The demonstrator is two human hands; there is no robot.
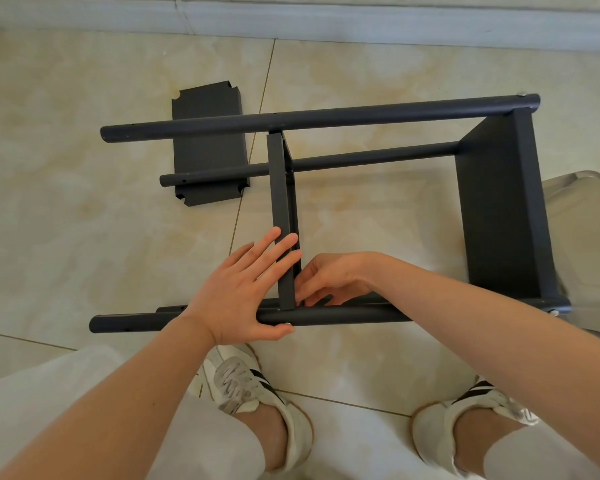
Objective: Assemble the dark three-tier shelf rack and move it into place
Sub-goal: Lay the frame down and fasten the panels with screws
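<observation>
The dark rack [361, 116] lies on its side on the tiled floor, its round posts running left to right. One shelf panel [499, 209] is fixed at the right end. A middle shelf panel [279, 188] stands between the posts. My left hand [243, 289] lies flat with straight fingers against the middle panel, thumb on the near post [343, 315] beside a small screw head. My right hand [329, 278] has curled fingers pinching at the joint of panel and near post; what it holds is hidden. A third loose shelf panel [208, 147] lies flat on the floor behind.
A grey skirting board [291, 19] runs along the wall at the top. A translucent chair or stool [589, 244] stands at the right, against the rack's end. My two feet in white sneakers [250, 386] are planted just in front of the near post.
</observation>
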